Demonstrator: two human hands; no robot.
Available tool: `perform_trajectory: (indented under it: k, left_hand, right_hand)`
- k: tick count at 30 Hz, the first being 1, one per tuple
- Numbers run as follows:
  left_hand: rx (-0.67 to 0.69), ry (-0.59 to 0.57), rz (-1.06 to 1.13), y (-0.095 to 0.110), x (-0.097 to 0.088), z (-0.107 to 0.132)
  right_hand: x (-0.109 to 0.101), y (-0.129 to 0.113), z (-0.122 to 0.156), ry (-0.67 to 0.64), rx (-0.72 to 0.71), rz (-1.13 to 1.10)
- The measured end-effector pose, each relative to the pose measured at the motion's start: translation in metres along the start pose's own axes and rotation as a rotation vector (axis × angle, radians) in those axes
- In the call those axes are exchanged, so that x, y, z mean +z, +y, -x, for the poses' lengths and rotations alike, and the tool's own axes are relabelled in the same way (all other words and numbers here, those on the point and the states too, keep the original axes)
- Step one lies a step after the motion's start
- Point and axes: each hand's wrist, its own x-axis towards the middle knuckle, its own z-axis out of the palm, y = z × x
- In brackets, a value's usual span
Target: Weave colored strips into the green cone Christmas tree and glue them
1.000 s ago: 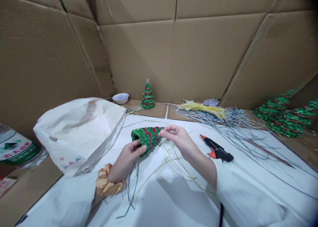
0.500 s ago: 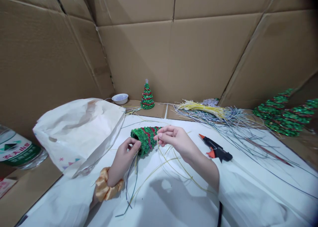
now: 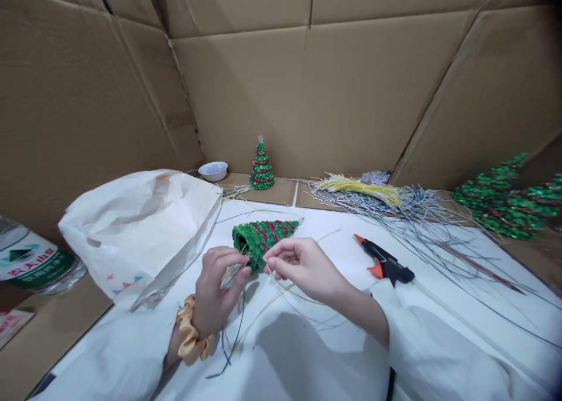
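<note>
Near edge: the left hand [image 3: 217, 284], an orange scrunchie [image 3: 188, 338] sitting on its wrist, is hovering over the white tabletop [image 3: 285, 354]. Its grip is pressing together on a bundle of strands [image 3: 231, 274], thumb against fingertips, just at the open base of the green cone tree [image 3: 263, 237].

The right hand [image 3: 302, 266] is working just beside it. Its grip is pinching a single thin strand [image 3: 272, 274] close to the same base (the strand's colour is hard to tell at the fingertips). Loose strand ends are trailing from both hands toward the near edge.

The green cone tree, banded with red, is lying on its side at the middle of the tabletop, its tip pointing toward the right edge and its base touching the left fingers.

Farther right, a black and orange glue gun [image 3: 384, 264] is lying flat. Toward the left edge, a white paper bag [image 3: 140, 225] is resting on its side, with a green-labelled bottle [image 3: 30, 260] beyond that edge.

Along the far edge, a white bowl [image 3: 213, 170] and a small finished tree [image 3: 262, 170] are standing upright, a heap of yellow and grey strands [image 3: 364, 193] is spreading out, and several green trees [image 3: 504, 202] are lying at the far right corner.
</note>
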Motion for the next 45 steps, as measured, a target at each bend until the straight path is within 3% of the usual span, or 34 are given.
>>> perform_trajectory:
  k: [4,7,11,18,29,37,45]
  left_hand:
    - [0.080,-0.114,-0.044,0.007,0.000,0.000]
    - [0.043,-0.211,-0.023,0.010,0.003,-0.001]
    - [-0.004,-0.245,-0.007,0.012,0.006,0.000]
    - [-0.143,-0.229,0.073,0.015,0.005,0.000]
    - [-0.441,-0.333,0.209,0.018,0.002,-0.007]
    - [-0.388,-0.348,0.186,0.016,0.004,-0.006]
    - [-0.317,-0.337,0.134,0.015,0.003,-0.004]
  right_hand:
    - [0.009,0.009,0.002,0.021,-0.068,0.092]
    - [0.015,0.013,0.002,0.058,-0.094,0.092]
    - [0.019,0.018,0.002,0.063,-0.083,0.032]
    - [0.017,0.027,0.001,0.029,-0.093,0.022]
    - [0.014,0.023,0.001,0.017,-0.177,0.232]
    - [0.012,0.027,-0.005,0.033,0.023,0.010]
    - [0.010,0.025,-0.009,0.008,0.132,-0.178]
